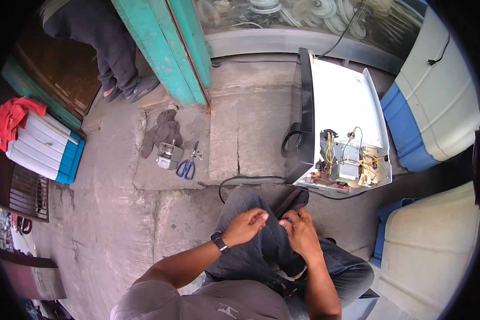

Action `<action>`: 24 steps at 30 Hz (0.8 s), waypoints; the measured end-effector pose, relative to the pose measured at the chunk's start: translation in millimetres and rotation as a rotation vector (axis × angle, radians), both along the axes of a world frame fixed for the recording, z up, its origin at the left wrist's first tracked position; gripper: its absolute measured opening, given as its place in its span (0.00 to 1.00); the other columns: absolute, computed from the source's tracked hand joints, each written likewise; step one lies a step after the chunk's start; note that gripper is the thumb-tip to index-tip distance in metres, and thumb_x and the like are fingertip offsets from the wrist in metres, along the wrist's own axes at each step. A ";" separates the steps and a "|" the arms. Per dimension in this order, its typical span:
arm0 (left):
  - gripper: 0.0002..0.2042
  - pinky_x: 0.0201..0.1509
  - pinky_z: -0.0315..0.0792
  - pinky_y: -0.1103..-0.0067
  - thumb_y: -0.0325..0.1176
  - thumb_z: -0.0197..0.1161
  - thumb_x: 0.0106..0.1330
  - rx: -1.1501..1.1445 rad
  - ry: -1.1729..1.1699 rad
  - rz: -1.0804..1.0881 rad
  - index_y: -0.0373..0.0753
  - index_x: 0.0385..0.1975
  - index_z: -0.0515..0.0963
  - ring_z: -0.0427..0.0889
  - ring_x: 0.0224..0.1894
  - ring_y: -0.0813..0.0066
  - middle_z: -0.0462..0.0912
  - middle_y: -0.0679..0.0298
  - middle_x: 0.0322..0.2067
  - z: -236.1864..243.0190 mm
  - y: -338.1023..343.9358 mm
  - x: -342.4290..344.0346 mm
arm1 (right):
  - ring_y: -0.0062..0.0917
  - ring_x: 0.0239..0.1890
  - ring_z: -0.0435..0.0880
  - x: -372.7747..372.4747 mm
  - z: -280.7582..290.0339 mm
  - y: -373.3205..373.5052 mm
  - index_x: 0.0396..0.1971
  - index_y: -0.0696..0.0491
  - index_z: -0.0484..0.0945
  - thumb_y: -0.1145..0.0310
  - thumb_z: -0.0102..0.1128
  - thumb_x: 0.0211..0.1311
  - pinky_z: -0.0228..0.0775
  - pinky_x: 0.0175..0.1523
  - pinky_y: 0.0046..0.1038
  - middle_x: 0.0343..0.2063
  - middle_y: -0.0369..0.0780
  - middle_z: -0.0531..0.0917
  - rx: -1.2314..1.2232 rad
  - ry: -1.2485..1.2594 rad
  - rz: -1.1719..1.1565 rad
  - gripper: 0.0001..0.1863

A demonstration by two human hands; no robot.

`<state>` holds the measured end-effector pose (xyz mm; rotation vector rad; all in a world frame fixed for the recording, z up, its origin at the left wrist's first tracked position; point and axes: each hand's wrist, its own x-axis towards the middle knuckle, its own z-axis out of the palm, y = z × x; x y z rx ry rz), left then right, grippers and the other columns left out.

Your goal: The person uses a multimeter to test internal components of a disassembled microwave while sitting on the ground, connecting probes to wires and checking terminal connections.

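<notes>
Head view: right hand (302, 237), thumb and fingers clamping on a small blue piece (289, 220) above the lap; left hand (244, 226) curling nearby, fingertip contact impossible to tell. Step, as judged: small-part handling; the next move is probably calling for a steady pinch. Opened oven (338, 101), standing ahead to the right: boxy, smooth white casing, baring tangled yellow wires (330, 150). Scissors (185, 169), blue-looped, lying on rough concrete (112, 224).

two hands (302, 234), one microwave (341, 101), one wristwatch (219, 242)
</notes>
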<state>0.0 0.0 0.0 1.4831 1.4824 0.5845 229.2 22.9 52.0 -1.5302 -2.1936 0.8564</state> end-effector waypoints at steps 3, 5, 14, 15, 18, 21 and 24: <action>0.24 0.48 0.75 0.80 0.52 0.54 0.77 -0.840 -0.841 0.066 0.38 0.58 0.75 0.82 0.49 0.75 0.84 0.66 0.48 9.2 9.4 -19.3 | 0.44 0.47 0.79 -50.1 9.7 -6.5 0.40 0.56 0.80 0.71 0.65 0.61 0.74 0.50 0.43 0.40 0.46 0.76 0.153 0.253 0.060 0.09; 0.23 0.42 0.74 0.78 0.53 0.53 0.77 -0.730 -1.279 0.196 0.38 0.55 0.76 0.82 0.45 0.76 0.84 0.67 0.46 -4.4 11.5 -13.4 | 0.43 0.50 0.78 -51.0 9.1 -17.4 0.40 0.56 0.79 0.72 0.65 0.59 0.75 0.52 0.41 0.43 0.46 0.75 0.227 0.263 0.140 0.10; 0.10 0.36 0.75 0.76 0.30 0.59 0.74 -0.468 -0.965 0.476 0.41 0.52 0.75 0.81 0.38 0.76 0.82 0.67 0.37 1.9 33.4 -9.4 | 0.43 0.64 0.73 -37.2 -17.8 -37.3 0.58 0.52 0.77 0.68 0.65 0.61 0.69 0.66 0.42 0.62 0.47 0.71 0.331 0.247 0.308 0.23; 0.11 0.38 0.75 0.77 0.27 0.60 0.73 -0.426 -0.946 0.525 0.40 0.52 0.75 0.79 0.35 0.76 0.81 0.68 0.36 1.0 41.6 -16.4 | 0.44 0.66 0.72 -35.3 -19.2 -40.9 0.61 0.51 0.76 0.67 0.65 0.63 0.69 0.68 0.42 0.64 0.48 0.70 0.346 0.295 0.333 0.25; 0.16 0.33 0.72 0.81 0.24 0.57 0.73 -0.184 -0.676 0.415 0.39 0.58 0.72 0.76 0.30 0.79 0.79 0.68 0.35 10.3 92.5 -43.1 | 0.46 0.67 0.71 1.0 -33.5 -52.0 0.65 0.50 0.73 0.63 0.66 0.65 0.67 0.69 0.42 0.67 0.49 0.68 0.136 0.201 0.323 0.28; 0.22 0.33 0.72 0.81 0.20 0.55 0.71 0.172 -0.118 0.331 0.38 0.64 0.69 0.76 0.30 0.79 0.79 0.67 0.36 -26.7 162.1 -113.5 | 0.45 0.67 0.72 29.7 -29.1 -58.7 0.64 0.50 0.73 0.60 0.66 0.65 0.68 0.68 0.43 0.66 0.48 0.70 -0.099 0.033 0.350 0.29; 0.24 0.39 0.76 0.74 0.20 0.56 0.68 0.458 0.333 0.314 0.36 0.64 0.69 0.79 0.33 0.70 0.79 0.62 0.36 -60.8 206.7 -141.3 | 0.45 0.65 0.74 57.0 -37.1 -57.0 0.64 0.50 0.74 0.58 0.66 0.65 0.68 0.68 0.42 0.65 0.48 0.72 -0.241 -0.097 0.306 0.29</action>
